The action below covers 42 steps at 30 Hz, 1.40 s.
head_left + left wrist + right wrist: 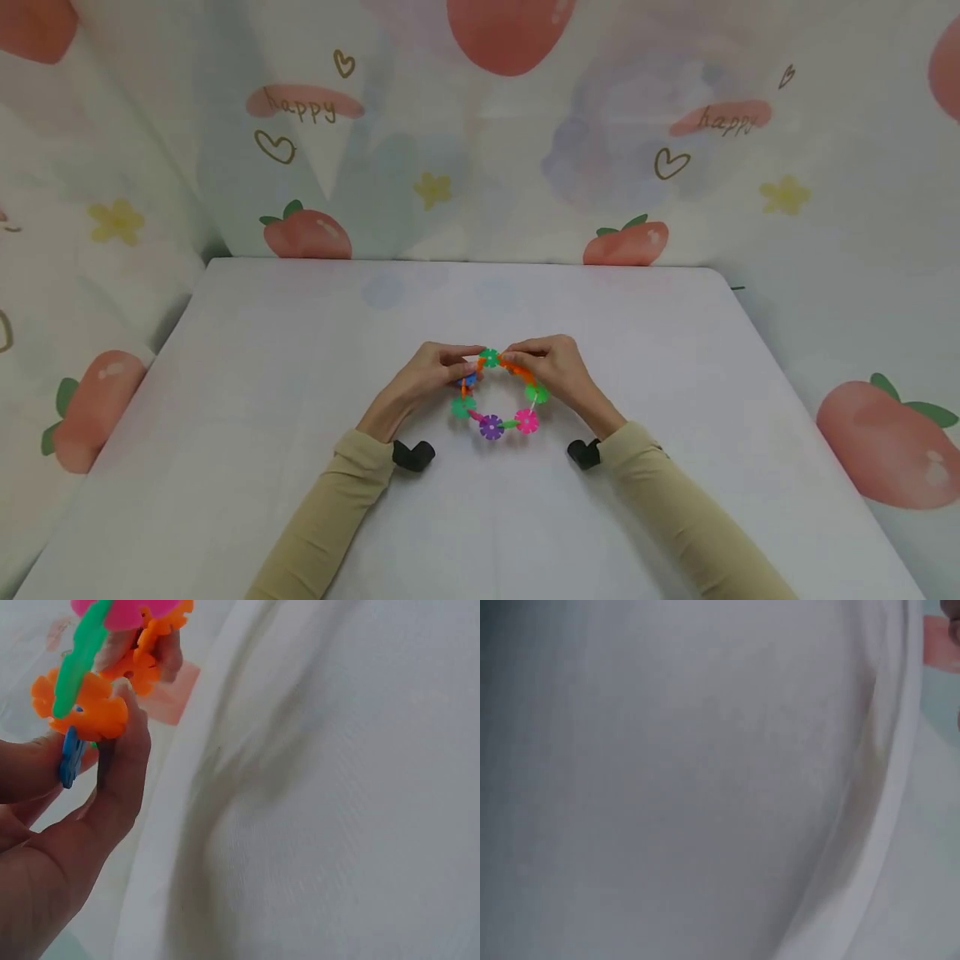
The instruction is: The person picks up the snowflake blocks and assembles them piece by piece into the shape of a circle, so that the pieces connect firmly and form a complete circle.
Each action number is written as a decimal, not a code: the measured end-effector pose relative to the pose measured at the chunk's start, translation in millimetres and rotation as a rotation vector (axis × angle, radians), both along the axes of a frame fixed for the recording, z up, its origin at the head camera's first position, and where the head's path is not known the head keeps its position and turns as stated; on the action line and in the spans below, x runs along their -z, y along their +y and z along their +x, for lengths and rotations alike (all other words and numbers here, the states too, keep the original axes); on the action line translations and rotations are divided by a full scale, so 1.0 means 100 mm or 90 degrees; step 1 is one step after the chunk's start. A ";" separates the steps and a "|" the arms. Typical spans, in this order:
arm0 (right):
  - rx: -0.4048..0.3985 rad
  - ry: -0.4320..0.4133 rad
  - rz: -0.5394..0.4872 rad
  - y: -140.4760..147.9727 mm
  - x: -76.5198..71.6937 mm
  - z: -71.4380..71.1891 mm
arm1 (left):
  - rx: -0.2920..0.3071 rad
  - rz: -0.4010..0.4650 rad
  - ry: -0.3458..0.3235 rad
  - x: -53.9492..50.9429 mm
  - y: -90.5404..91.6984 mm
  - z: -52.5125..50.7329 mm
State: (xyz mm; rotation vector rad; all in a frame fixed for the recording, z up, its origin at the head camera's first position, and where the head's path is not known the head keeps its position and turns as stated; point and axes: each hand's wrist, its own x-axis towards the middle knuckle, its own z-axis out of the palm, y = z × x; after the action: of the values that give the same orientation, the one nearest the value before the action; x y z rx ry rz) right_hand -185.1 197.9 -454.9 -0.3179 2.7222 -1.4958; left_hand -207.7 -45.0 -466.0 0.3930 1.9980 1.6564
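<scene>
A ring of interlocking plastic flower discs (492, 427) in several colours hangs between the two hands over the white table. The left hand (431, 371) pinches its upper left part, near a blue disc (71, 759) and an orange disc (101, 706). On the other side, the right hand (558, 365) pinches orange discs (522, 369) at the upper right. A green disc (490, 358) sits at the top, between the fingertips of both hands. Purple and pink discs (527, 421) form the lower edge. Only bits of fingers show at the right wrist view's edge.
The white-covered table (262, 350) spreads around the hands. Behind it rises a printed curtain (480, 150) with fruit and hearts. A black wrist mount (414, 456) juts inward from the left wrist, and another black mount (583, 454) from the right.
</scene>
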 end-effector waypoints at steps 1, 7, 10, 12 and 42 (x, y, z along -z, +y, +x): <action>0.012 -0.009 -0.021 -0.01 0.01 0.00 | -0.006 0.009 -0.004 0.00 0.00 0.00; 0.019 0.061 -0.044 -0.09 0.07 0.00 | -0.037 0.029 -0.011 0.03 0.01 0.01; 0.008 0.137 -0.008 -0.14 0.08 -0.01 | -0.045 0.019 0.006 0.03 0.00 0.01; 0.000 0.151 -0.001 -0.15 0.08 -0.02 | -0.045 0.011 0.013 0.02 -0.02 0.00; 0.041 -0.046 0.106 -0.18 0.10 -0.64 | -0.018 -0.241 0.158 0.01 0.01 -0.72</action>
State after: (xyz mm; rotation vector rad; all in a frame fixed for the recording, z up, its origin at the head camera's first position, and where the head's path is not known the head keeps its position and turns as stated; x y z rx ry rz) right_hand -248.7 180.2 -465.2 -0.1691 2.8001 -1.2561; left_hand -280.0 -44.1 -466.8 0.4460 2.4481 1.2526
